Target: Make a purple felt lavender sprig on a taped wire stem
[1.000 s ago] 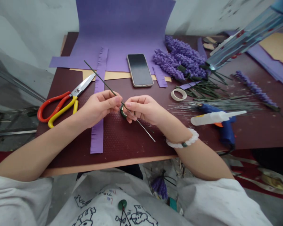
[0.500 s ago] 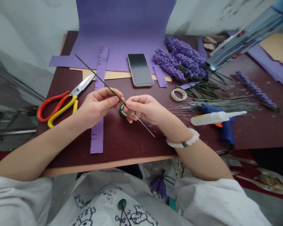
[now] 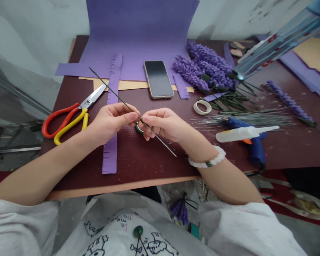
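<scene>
The left hand [image 3: 110, 122] is clenched in a pinch on a thin stem wire [image 3: 114, 93]; the right hand [image 3: 162, 124] grasps the same wire just beside it, fingers closed over it. The wire slants across the bench [image 3: 154, 167] – dark green along its upper length, bare metal at the lower tip; a ring of green floral tape [image 3: 137, 128] sits just under the right hand's fingers, between both hands. A fringed purple paper strip [image 3: 110, 153] runs beneath the left wrist; orange-and-yellow-handled scissors [image 3: 66, 121] lie left of it. To the right are a white tape roll [image 3: 202, 107], a bundle of bare wires [image 3: 242, 119], a blue glue gun [image 3: 256, 149] and purple paper lavender stems [image 3: 202, 69]; a phone [image 3: 158, 79] lies farther up the bench.
</scene>
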Motion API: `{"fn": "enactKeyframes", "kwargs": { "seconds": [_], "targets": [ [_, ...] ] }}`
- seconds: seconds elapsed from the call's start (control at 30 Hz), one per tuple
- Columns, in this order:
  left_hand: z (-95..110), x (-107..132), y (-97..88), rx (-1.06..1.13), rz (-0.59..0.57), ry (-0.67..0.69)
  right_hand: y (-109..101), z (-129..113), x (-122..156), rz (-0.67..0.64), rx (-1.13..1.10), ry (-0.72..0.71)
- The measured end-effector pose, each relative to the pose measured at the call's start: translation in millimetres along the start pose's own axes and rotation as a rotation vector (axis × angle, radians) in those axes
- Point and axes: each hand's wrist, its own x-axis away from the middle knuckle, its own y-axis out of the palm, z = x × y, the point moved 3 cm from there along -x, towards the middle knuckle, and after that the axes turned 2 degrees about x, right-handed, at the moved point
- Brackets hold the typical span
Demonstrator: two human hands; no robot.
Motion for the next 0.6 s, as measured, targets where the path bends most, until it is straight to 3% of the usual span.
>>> {"fn": "enactKeyframes", "kwargs": {
  "seconds": [0.2,0.37,0.6],
  "targets": [
    [4.0,1.0,2.8,0.091,-0.035,0.041,1.9,-1.5,0.3,-0.040,-0.036,0.007],
    [5.7,1.4,2.1,0.115,-0.075,-0.030,-1.3,-0.2,0.7,0.033,0.005,-0.032],
    [1.3,1.1,1.8,0.002,-0.008,-0.100,-3.6,1.2,0.3,0.026,0.060,-0.049]
  ]
}}
